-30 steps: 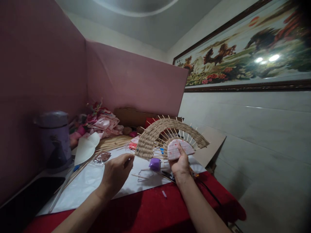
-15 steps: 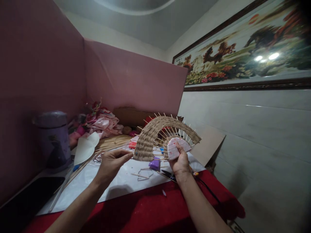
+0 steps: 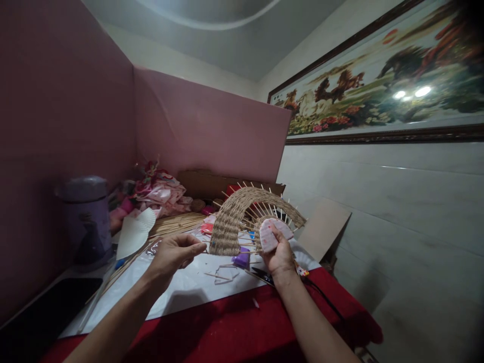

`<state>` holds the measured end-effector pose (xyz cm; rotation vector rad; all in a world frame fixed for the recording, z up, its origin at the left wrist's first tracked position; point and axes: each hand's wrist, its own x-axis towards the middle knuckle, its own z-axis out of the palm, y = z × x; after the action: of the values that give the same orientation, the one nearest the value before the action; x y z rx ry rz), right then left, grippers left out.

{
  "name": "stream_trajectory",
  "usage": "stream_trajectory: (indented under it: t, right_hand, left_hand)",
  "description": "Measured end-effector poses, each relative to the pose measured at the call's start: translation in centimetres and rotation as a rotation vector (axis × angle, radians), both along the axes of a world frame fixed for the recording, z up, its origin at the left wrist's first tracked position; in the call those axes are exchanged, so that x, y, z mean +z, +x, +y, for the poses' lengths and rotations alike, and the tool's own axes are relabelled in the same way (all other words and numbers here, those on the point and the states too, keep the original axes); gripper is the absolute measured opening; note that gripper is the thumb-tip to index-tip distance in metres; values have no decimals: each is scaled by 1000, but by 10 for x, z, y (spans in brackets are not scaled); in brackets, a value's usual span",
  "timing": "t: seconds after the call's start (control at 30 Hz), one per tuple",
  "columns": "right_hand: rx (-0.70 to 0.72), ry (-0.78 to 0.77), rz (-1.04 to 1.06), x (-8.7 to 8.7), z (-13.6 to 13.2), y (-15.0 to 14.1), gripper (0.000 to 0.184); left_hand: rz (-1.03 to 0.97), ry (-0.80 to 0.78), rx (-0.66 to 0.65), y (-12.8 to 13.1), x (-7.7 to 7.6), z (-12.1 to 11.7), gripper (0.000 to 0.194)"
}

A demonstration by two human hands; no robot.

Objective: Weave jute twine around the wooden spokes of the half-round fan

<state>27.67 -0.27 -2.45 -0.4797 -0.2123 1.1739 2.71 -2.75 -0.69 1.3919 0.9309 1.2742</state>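
Red tablecloth (image 3: pixel 215 333), white sheeting (image 3: pixel 215 291) over part. Right hand (image 3: pixel 280 256): closed on the pink-and-white half-round padded centre (image 3: pixel 266 238) of one arched fan (image 3: pixel 227 222), tan woven cord on thin pale sticks. Left hand (image 3: pixel 179 252): fingertips narrowed at a left-edge stick end, grip unclear. Fan: probably light, springy, sticks brittle; best taken by its centre; raised between both hands. Behind: pink panel (image 3: pixel 207 131).

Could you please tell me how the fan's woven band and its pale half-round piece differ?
The woven band is brown and ropelike, while the half-round piece is pale with reddish spots. The band is a long open arch, whereas the piece is a smaller, solid shape. The right hand has its thumb on the piece; no hand covers the band. Both curve along the top.
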Motion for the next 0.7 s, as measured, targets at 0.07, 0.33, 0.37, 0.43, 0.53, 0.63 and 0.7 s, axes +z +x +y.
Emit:
stream_trajectory:
  t: [0.07,0.33,0.37,0.43,0.53,0.63,0.7]
  right_hand:
    - [22,-14,1,-2,1,1,16]
    - [69,26,-43,-11,6,4,19]
    - [78,32,-45,-11,6,3,18]
    - [96,41,-60,-11,6,2,18]
    - [133,37,-80,-10,5,1,17]
    - [191,46,-77,-10,4,0,16]
    - [201,51,-87,-10,4,-1,14]
  left_hand:
    - [-5,13,-72,-1,-1,0,31]
    - [37,74,-155,9,-3,-5,32]
    - [26,72,-144,11,-3,-6,32]
    - [-3,62,-124,13,-5,-5,33]
    - [-28,58,-112,13,-6,-5,33]
    - [-14,67,-108,13,-7,-5,32]
    - [-1,67,-102,13,-8,-5,31]
